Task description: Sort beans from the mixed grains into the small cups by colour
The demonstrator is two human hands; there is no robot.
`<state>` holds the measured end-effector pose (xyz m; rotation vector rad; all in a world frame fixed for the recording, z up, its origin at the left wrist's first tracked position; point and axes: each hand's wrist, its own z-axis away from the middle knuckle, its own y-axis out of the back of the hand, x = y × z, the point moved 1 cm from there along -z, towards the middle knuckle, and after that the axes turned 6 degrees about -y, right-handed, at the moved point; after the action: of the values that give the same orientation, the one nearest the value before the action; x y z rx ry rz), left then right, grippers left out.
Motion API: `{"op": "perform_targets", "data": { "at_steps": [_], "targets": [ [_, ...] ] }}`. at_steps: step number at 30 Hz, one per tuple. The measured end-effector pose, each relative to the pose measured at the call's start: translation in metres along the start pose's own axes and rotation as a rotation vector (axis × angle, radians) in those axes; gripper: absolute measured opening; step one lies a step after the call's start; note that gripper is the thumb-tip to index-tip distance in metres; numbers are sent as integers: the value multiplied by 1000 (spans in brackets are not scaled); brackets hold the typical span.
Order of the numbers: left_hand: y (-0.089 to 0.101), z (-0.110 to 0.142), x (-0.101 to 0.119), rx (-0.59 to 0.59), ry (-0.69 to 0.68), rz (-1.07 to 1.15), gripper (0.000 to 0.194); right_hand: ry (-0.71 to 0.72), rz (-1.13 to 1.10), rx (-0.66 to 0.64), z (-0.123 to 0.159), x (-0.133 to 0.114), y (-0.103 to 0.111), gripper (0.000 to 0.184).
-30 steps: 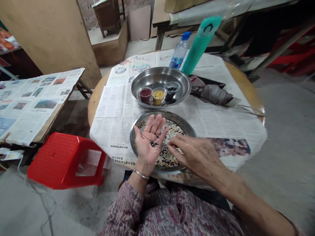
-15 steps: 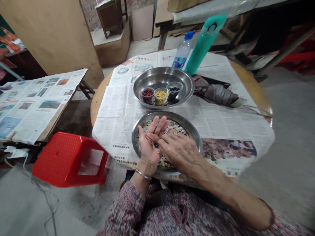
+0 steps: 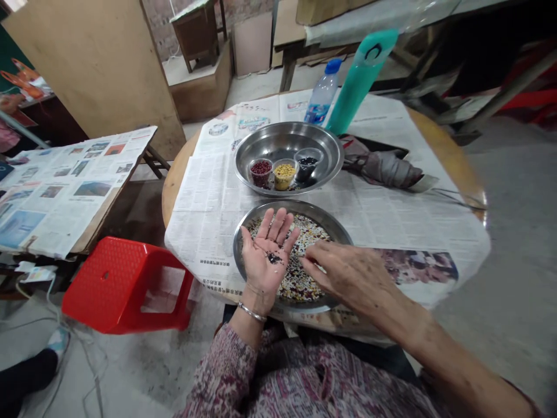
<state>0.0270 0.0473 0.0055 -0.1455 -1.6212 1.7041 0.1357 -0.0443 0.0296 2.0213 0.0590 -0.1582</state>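
My left hand [image 3: 266, 255] is palm up with its fingers stretched out, and a small heap of black beans [image 3: 274, 258] lies on the palm. Under it is a round steel tray [image 3: 343, 232] with a mix of white grains and yellow, dark red and black beans [image 3: 304, 290]. My right hand [image 3: 335, 264] hovers over the tray's right side, fingers curled and thumb close to them; whatever they pinch, if anything, is too small to see. Behind stands a steel basin [image 3: 322, 145] with a cup of red beans [image 3: 261, 169], a cup of yellow beans [image 3: 284, 173] and a cup of black beans [image 3: 307, 164].
Newspaper [image 3: 195, 203] covers the round table. A plastic bottle [image 3: 322, 96], a tilted teal bottle [image 3: 361, 87] and a folded grey umbrella [image 3: 387, 166] lie beyond and right of the basin. A red stool [image 3: 108, 284] stands left. Someone's foot [image 3: 56, 342] shows at lower left.
My right hand has lifted off my left palm and moved right, over the tray. The black beans on the palm now show fully. A foot has come into view at lower left.
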Motion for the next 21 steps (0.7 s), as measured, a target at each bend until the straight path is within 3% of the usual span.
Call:
{"op": "perform_targets", "data": {
  "at_steps": [6,15,21],
  "targets": [
    [-8,0,-2,49,4,-53,68,34,-280,34,6,-14,-2,19],
    [-13,-3,-4,68,1,-82,68,82,-211,-31,8,-10,-17,18],
    [-14,-2,-3,79,16,-107,68,63,-238,1,5,-10,-20,19]
  ]
}}
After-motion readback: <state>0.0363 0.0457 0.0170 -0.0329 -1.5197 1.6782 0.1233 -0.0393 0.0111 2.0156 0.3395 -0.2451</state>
